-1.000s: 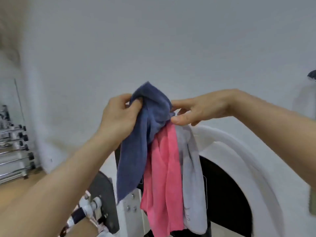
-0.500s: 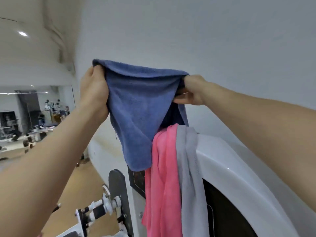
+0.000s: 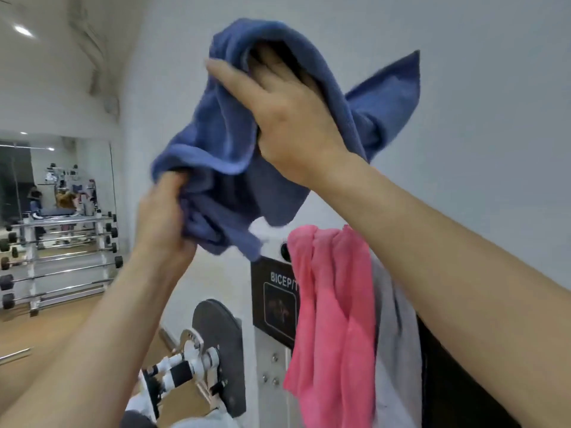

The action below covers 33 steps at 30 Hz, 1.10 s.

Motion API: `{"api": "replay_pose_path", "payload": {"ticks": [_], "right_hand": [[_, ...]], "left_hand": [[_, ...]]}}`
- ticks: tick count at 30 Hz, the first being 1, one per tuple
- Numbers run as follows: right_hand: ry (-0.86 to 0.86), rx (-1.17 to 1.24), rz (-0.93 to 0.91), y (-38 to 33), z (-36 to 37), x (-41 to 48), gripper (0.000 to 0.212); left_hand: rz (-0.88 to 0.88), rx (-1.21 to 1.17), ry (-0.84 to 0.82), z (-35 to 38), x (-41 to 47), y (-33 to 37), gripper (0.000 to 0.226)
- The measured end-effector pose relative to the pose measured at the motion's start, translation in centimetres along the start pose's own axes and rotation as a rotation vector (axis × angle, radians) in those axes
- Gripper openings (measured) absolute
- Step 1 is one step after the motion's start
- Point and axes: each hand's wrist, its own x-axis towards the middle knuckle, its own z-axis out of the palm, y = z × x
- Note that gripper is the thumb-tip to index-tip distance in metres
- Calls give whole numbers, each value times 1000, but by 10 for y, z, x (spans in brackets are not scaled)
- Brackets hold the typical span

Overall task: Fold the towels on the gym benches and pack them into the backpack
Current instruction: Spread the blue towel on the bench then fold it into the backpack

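Left hand [image 3: 163, 217], left of centre: fingers clenched round a bunched lower fold of the blue towel [image 3: 222, 143], with the cloth gathered in the fist. Firm grasp confirmed.

Right hand [image 3: 287, 118], upper centre: back of the hand faces the camera, the thumb is stretched toward the upper left across the cloth, and the fingers run up into a fold of the blue towel that drapes over them. The fingertips are hidden by the fold, so it cannot be told whether this hand clamps the cloth or merely carries it.

The blue towel is held aloft between both hands, crumpled and motion-blurred. One corner flares out toward the upper right against the white wall [image 3: 494, 118].

Below it, right of centre, a pink towel [image 3: 330, 304] hangs unfolded over the top of a gym machine [image 3: 272, 359]. A grey towel [image 3: 398, 335] hangs just beside it on the right, partly behind the right forearm.

The machine's dark panel [image 3: 275, 298] reads "BICEP/T", the rest covered by the pink towel. A dark round disc [image 3: 219, 335] is mounted lower left of the panel.

At far left, a barbell rack [image 3: 61, 248] stands on the wooden floor [image 3: 77, 319], with a mirror [image 3: 46, 180] behind it. A ceiling light [image 3: 23, 30] shows at upper left.
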Motion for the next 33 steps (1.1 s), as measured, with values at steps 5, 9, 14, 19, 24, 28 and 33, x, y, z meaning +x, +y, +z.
{"api": "replay_pose_path", "payload": {"ticks": [5, 9, 14, 19, 24, 28, 33], "right_hand": [[-75, 265, 547, -103, -39, 2, 22], [-634, 964, 1131, -184, -53, -36, 40], [-1182, 521, 1150, -268, -52, -162, 45], [-868, 1242, 1914, -365, -102, -228, 20], [-1048, 1100, 1660, -414, -158, -271, 39], [-1232, 659, 1564, -442, -202, -308, 33], [-829, 792, 2201, -525, -252, -300, 29]], "left_hand": [[-72, -244, -186, -96, -14, 44, 24], [-179, 242, -148, -155, -64, 52, 25], [-371, 711, -352, -188, -142, 52, 46], [-388, 751, -303, -245, -194, 50, 46], [-534, 724, -36, -289, -236, 49, 31], [-506, 689, 122, -305, -255, 74, 25], [-631, 871, -135, -339, -299, 91, 22]]}}
